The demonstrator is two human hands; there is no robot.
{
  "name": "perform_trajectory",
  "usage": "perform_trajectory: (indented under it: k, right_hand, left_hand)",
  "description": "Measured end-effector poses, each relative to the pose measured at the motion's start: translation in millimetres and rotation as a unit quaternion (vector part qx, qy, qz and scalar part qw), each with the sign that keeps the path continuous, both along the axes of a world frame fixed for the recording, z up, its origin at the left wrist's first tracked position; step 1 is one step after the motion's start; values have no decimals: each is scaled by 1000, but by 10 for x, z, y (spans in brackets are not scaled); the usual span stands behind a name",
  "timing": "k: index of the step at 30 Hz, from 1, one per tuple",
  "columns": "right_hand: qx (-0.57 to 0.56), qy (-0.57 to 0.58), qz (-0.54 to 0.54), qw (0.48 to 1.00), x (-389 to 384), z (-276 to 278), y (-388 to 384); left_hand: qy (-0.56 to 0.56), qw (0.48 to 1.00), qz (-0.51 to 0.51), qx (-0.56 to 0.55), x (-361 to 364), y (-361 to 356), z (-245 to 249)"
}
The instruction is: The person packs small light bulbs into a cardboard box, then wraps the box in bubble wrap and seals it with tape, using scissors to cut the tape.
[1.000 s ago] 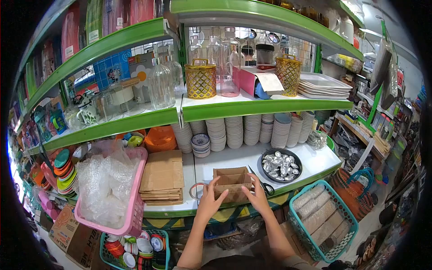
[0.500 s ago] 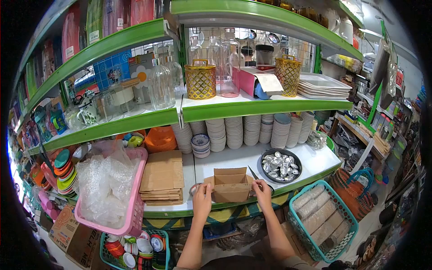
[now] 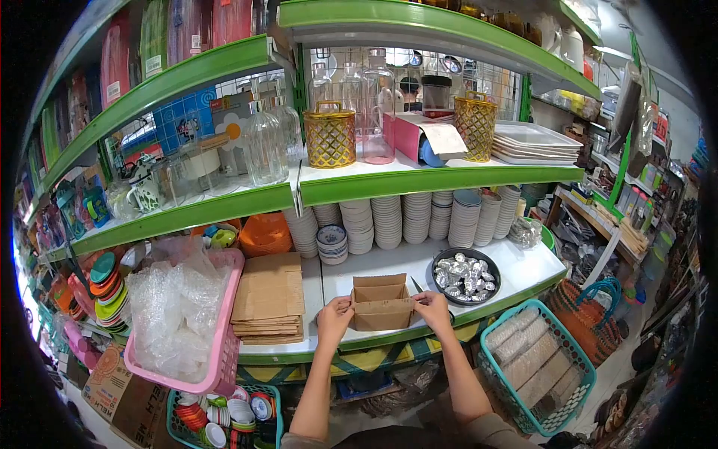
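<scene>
A small open cardboard box point(image 3: 381, 316) stands at the front edge of the white shelf, its inside facing up. My left hand point(image 3: 336, 317) pinches the left side of the box near its upper corner. On the opposite side, my right hand point(image 3: 433, 309) grips the box's right edge between thumb and fingers. A dark pointed blade point(image 3: 416, 284), partly hidden, lies just behind my right hand. The black round pan point(image 3: 467, 276) of foil-wrapped pieces sits to the right. Flattened cardboard pieces point(image 3: 270, 295) are stacked to the left.
A pink basket point(image 3: 233, 310) of bubble wrap is at the left. Teal baskets stand low at the right point(image 3: 486, 338) and lower left point(image 3: 278, 419). Stacked bowls point(image 3: 388, 221) line the shelf's back. A green-edged shelf point(image 3: 441, 182) with glassware overhangs it.
The box has shifted slightly down and left, and its side flaps no longer stick out. Both hands have moved a little to the left, still holding its sides.
</scene>
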State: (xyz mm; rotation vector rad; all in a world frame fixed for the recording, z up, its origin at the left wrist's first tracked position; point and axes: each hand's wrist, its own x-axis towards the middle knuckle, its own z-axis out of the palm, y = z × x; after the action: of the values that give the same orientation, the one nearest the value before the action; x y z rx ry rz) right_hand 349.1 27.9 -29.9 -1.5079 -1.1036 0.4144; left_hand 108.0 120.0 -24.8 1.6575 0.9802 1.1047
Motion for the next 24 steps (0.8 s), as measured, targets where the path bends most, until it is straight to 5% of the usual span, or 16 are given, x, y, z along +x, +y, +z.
perform_trajectory:
  k: [5,16,24]
  right_hand:
    - [55,-22,42,997,68,-1,151]
    - [-112,-60,179,976,233,241,388]
    - [-177,-143,227,947,294,329,492]
  left_hand:
    - [28,999,-28,-10,4,156,103]
    - [129,968,-210,-41,45,617,249]
    - [209,943,-250,-61,52,726,403]
